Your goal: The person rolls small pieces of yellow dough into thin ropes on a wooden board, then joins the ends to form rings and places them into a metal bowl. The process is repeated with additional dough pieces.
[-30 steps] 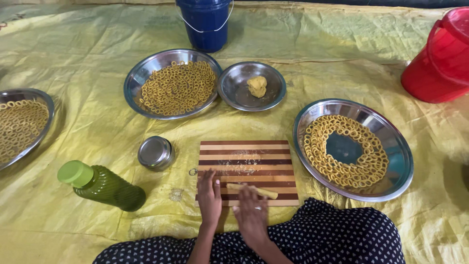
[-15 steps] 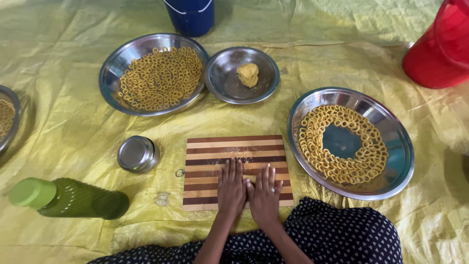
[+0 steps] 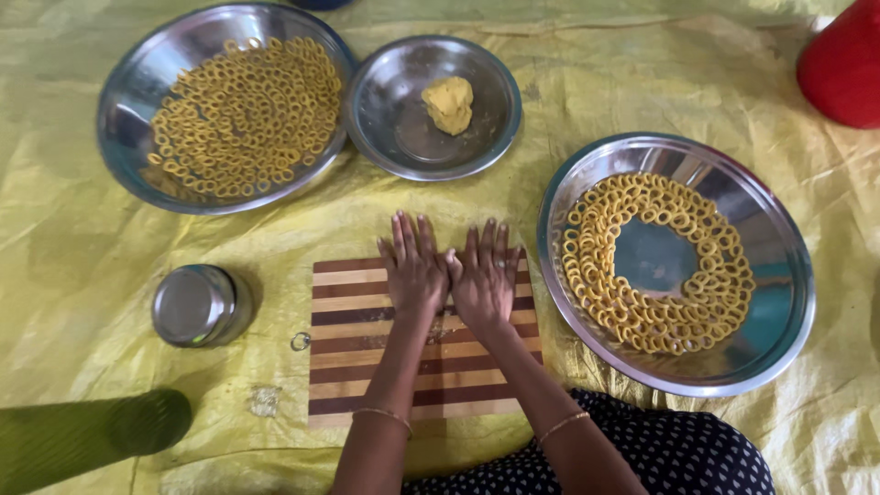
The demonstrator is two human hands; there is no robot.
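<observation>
My left hand [image 3: 413, 266] and my right hand [image 3: 485, 272] lie flat, palms down, side by side on the far part of a striped wooden board [image 3: 367, 367]. Fingers are stretched out; whatever is under the palms is hidden. Beyond them stands a small steel plate [image 3: 394, 128] with a lump of yellow dough [image 3: 448, 103]. A steel tray [image 3: 770, 302] to the right holds dough rings [image 3: 596, 275] laid around its rim. Another steel tray [image 3: 128, 92] at the far left is filled with dough rings [image 3: 243, 115].
A small steel cup [image 3: 195, 304] stands left of the board, a single ring [image 3: 301, 341] beside it. A green bottle [image 3: 82, 440] lies at the near left. A red bucket [image 3: 843, 64] stands at the far right. All rests on a yellow sheet [image 3: 82, 266].
Both hands have slid forward from the near edge of the board to its far part, palms pressed flat. The view has moved closer and lower.
</observation>
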